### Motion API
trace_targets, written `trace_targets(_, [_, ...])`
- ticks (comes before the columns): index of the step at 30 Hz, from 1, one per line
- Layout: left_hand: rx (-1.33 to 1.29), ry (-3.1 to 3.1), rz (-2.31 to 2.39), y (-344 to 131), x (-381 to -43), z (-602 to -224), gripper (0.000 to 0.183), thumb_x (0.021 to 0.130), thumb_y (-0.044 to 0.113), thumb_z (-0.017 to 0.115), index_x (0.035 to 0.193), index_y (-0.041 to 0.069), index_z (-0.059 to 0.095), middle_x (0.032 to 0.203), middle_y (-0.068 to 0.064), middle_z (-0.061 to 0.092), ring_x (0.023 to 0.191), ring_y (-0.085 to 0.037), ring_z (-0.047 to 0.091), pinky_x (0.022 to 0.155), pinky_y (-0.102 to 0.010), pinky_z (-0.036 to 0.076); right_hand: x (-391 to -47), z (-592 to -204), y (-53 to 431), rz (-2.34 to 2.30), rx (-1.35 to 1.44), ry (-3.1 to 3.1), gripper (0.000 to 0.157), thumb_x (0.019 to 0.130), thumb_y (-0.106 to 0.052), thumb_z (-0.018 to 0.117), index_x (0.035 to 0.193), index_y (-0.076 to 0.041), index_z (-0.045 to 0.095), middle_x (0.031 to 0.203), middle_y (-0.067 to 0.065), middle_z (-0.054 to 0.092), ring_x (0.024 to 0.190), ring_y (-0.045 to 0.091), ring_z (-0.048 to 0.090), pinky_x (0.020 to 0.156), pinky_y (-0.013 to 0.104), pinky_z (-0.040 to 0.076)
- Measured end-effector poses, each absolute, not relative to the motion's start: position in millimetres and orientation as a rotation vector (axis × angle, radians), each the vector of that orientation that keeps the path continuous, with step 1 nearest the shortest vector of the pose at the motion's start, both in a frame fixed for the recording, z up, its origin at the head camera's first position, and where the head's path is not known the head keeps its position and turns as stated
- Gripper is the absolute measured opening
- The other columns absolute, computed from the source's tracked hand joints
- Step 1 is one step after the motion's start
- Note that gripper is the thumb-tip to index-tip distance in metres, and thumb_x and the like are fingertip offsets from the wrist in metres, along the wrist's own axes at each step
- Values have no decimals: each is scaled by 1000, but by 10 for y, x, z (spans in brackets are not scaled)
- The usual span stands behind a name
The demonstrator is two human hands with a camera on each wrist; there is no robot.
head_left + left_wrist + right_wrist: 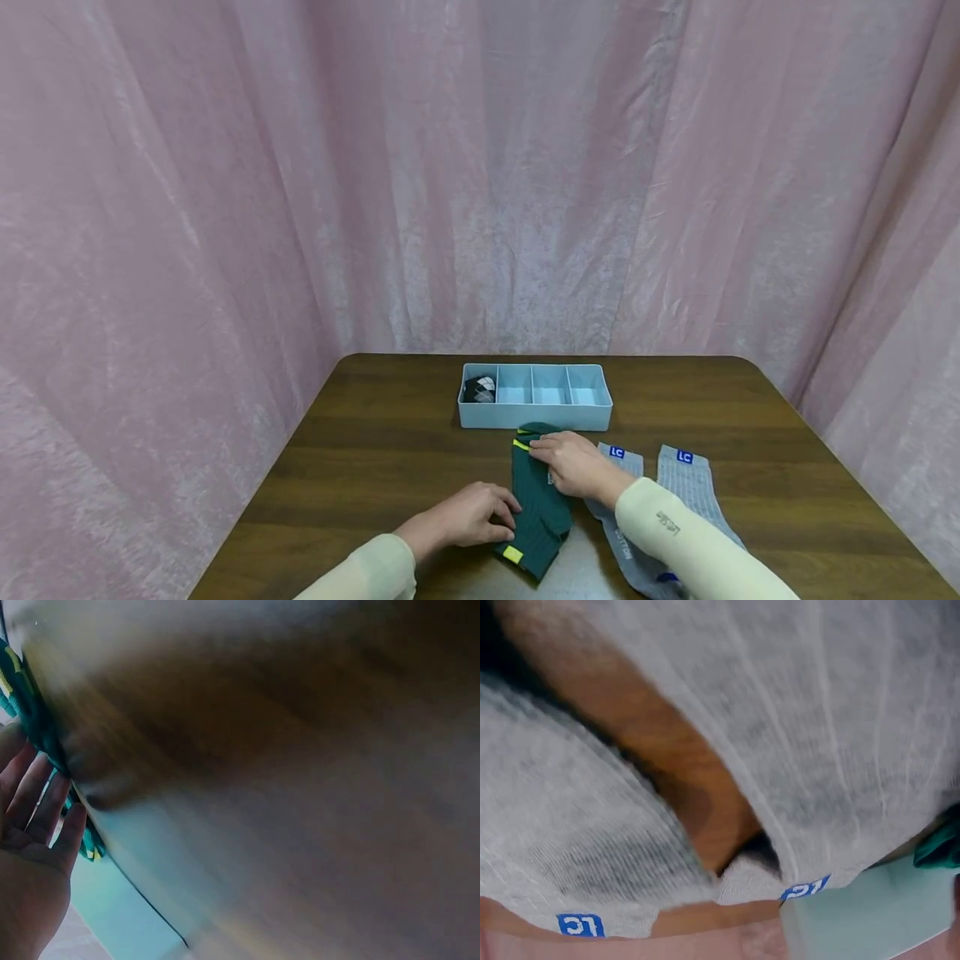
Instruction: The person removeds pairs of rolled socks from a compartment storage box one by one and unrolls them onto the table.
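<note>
Dark green socks with yellow marks lie lengthwise on the table, layered over each other. My left hand is at their left edge near the lower end, fingertips against the fabric. In the left wrist view its fingers look extended and lightly bent beside the green cloth. Over the upper part of the socks rests my right hand, its fingers reaching across the fabric near the yellow stripe. The right wrist view shows grey ribbed socks rather than that hand's fingers.
A light blue box with several compartments stands behind the green socks. Its leftmost compartment holds a black argyle rolled sock. Grey socks with blue labels lie at the right, partly under my right forearm. Pink curtains hang behind the table.
</note>
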State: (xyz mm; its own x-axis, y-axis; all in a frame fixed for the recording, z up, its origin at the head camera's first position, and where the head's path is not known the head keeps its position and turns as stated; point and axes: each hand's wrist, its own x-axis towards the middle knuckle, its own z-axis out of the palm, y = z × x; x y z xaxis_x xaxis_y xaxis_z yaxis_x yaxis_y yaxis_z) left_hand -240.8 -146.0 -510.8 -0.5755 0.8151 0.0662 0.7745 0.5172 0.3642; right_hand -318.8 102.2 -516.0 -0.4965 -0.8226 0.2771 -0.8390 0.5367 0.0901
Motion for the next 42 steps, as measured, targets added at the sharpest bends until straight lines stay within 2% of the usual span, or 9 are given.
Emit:
trace_targets(3, [1367, 2636, 543, -1437, -2394, -5091, 13, 94, 23, 70, 95, 15, 80, 118, 4, 68, 107, -5, 60, 92, -22, 47, -3189, -5142, 1038, 63, 1293, -2629, 37, 96, -8, 55, 133, -4, 62, 141, 12, 56, 131, 31, 50, 107, 49, 39])
trace_targets(6, [1326, 2650, 533, -1397, -2366, -5075, 15, 95, 26, 68, 95, 16, 79, 113, 7, 68, 104, -3, 60, 91, -22, 48, -3188, -5131, 1048, 66, 1245, -2742, 39, 100, -13, 54, 138, -4, 57, 147, 13, 50, 135, 33, 45, 109, 51, 36])
trace_targets(12, [1252, 2757, 310, -1307, -2288, -5068, 41, 96, 46, 63, 122, 16, 72, 107, 10, 62, 95, -1, 54, 81, -22, 49, -3173, -5112, 1036, 117, 1229, -2855, 43, 101, -20, 55, 141, -1, 53, 148, 15, 48, 135, 34, 45, 109, 50, 37])
trace_targets(16, [1258, 2776, 171, -1331, -2271, -5041, 43, 93, 49, 65, 122, 17, 72, 106, 9, 59, 93, -3, 53, 80, -24, 48, -3167, -5066, 1036, 151, 1229, -2859, 44, 100, -24, 59, 138, -2, 56, 145, 16, 51, 132, 35, 47, 107, 50, 39])
trace_targets(23, [1160, 2742, 173, -1541, -2306, -4964, 36, 91, 41, 71, 121, 21, 72, 112, 9, 60, 101, -6, 53, 91, -29, 48, -3161, -5038, 1095, 224, 1197, -2896, 45, 98, -31, 62, 136, -7, 61, 141, 13, 56, 125, 35, 51, 101, 51, 42])
trace_targets(32, [1088, 2783, 178, -1841, -2372, -4925, 31, 91, 22, 74, 121, 17, 72, 124, 6, 61, 115, -12, 54, 99, -35, 45, -3114, -5045, 1158, 316, 1194, -2825, 35, 98, -21, 61, 128, -4, 67, 130, 12, 64, 102, 28, 58, 89, 45, 48])
trace_targets(37, [1049, 2853, 157, -2013, -2436, -4942, 29, 90, 10, 72, 119, 15, 73, 129, 4, 62, 119, -17, 55, 101, -41, 45, -3048, -5060, 1193, 300, 1189, -2804, 30, 99, -20, 59, 123, -6, 70, 118, 8, 70, 92, 23, 58, 80, 42, 50])
trace_targets(42, [1010, 2937, 204, -2131, -2477, -4960, 28, 88, 2, 70, 114, 12, 75, 127, -1, 65, 118, -22, 57, 99, -46, 46, -2981, -5038, 1226, 309, 1219, -2750, 26, 98, -22, 61, 116, -8, 74, 107, 4, 74, 87, 19, 59, 78, 41, 50])
